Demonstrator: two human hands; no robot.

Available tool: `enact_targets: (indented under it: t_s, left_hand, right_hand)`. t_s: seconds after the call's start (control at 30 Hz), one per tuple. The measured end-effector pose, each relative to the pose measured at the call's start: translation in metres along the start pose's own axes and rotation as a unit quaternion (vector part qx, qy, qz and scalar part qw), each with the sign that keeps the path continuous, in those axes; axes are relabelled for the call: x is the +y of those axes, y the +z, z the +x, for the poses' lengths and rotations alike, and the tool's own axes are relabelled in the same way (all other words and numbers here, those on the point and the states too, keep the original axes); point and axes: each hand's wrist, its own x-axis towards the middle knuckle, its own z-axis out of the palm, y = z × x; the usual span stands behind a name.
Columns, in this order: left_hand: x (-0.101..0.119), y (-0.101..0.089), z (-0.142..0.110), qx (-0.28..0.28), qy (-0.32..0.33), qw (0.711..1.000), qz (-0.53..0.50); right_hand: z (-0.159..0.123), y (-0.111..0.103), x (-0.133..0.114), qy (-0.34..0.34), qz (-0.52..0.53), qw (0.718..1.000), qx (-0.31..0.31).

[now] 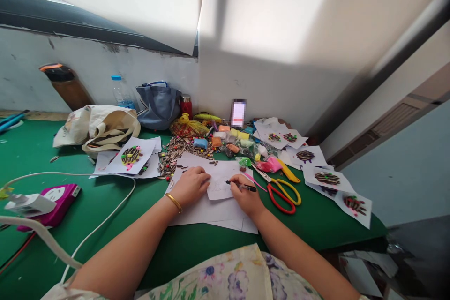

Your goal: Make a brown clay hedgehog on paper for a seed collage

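The right hand (246, 194) grips a slim black pen (250, 188) over a small white paper sheet (216, 192) bearing faint lines; the left hand (192, 183), fingers loosely flattened, rests at its nine-o'clock edge. Striped seeds (182, 152) heap toward eleven, red-and-yellow-handled metal scissors (270, 179) lie at three, a blurred-screen phone (238, 111) stands at twelve. Green worktop (316, 227), scuffed white wall (105, 65) beyond.

And there's not a single word, number or brand legible here! Just left of the slate-blue fabric handbag (159, 108), the label on a clear plastic bottle with a blue cap (121, 91) is too small to read; well to the handbag's right, the upright rectangular phone (238, 113) shows a bright screen, its contents too blurred to make out.
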Motion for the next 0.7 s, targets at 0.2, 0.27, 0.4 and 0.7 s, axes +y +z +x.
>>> enact_targets:
  t_s: [0.2, 0.27, 0.4, 0.7]
  left_hand:
    - [0.0018, -0.0032, -0.0011, -0.017, 0.005, 1.0, 0.006]
    - [0.0029, -0.0032, -0.0023, -0.021, 0.002, 1.0, 0.015]
    - [0.0048, -0.0021, -0.0042, -0.022, 0.008, 0.999, 0.029]
    - [0.0058, -0.0028, -0.0043, -0.026, 0.008, 0.999, 0.028]
  right_hand:
    - [-0.0007, 0.0001, 0.0001, -0.005, -0.018, 1.0, 0.011]
    - [-0.0021, 0.0001, -0.0006, -0.02, -0.025, 0.999, 0.016]
    - [-0.005, 0.0006, -0.0034, -0.047, -0.023, 0.999, 0.005]
    - [-0.0045, 0.0018, -0.006, -0.029, -0.007, 0.999, -0.034]
